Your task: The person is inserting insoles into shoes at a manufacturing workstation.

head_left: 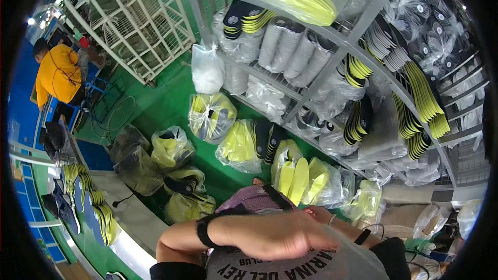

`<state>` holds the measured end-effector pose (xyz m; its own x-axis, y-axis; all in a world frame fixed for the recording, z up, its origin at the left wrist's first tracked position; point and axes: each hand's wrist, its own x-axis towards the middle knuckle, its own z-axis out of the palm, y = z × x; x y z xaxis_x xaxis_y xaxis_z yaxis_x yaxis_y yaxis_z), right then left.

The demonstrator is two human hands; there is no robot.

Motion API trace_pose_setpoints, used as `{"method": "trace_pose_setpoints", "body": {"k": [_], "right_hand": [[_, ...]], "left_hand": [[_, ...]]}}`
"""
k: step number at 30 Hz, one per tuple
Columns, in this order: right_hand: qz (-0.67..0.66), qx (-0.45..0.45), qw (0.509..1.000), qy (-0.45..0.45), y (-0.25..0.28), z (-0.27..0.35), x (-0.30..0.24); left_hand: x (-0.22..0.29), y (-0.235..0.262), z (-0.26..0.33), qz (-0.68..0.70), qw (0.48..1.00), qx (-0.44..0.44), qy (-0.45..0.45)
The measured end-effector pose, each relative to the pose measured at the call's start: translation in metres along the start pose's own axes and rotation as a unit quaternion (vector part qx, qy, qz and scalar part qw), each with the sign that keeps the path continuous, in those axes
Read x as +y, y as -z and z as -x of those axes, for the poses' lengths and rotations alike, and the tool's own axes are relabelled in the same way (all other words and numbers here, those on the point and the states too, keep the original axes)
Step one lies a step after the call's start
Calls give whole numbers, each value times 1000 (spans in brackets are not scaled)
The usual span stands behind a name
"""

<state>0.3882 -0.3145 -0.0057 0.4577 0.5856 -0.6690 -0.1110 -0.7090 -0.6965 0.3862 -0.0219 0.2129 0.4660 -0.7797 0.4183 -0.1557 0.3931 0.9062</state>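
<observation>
My left hand (282, 237) reaches across my chest, a black band at its wrist. Its fingers are closed and slightly blurred at the edge of a clear plastic bag (358, 251), which hangs over the front of my grey shirt. Behind it, my right hand (313, 211) is mostly covered by the left one, so its fingers cannot be made out. Just beyond my hands, yellow-green insoles (293, 180) stand in an open plastic bag on the green floor. A bag of yellow-green insoles (324, 182) lies beside it.
A metal rack (311, 93) at the right holds stacked insoles and bagged goods. More bags of insoles (211, 116) sit on the floor. A white wire cage (129, 21) stands far left, near a person in an orange shirt (61, 72). Insole stacks (96, 212) lie on a bench at left.
</observation>
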Motion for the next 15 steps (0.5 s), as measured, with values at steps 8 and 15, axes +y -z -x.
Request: {"method": "trace_pose_setpoints", "body": {"k": [8, 15], "right_hand": [[-81, 5, 991, -106, 9, -19, 21], [-133, 84, 987, -42, 70, -101, -34]], "left_hand": [[-136, -42, 137, -96, 878, 266, 387], [-161, 15, 179, -138, 842, 372, 365]]}}
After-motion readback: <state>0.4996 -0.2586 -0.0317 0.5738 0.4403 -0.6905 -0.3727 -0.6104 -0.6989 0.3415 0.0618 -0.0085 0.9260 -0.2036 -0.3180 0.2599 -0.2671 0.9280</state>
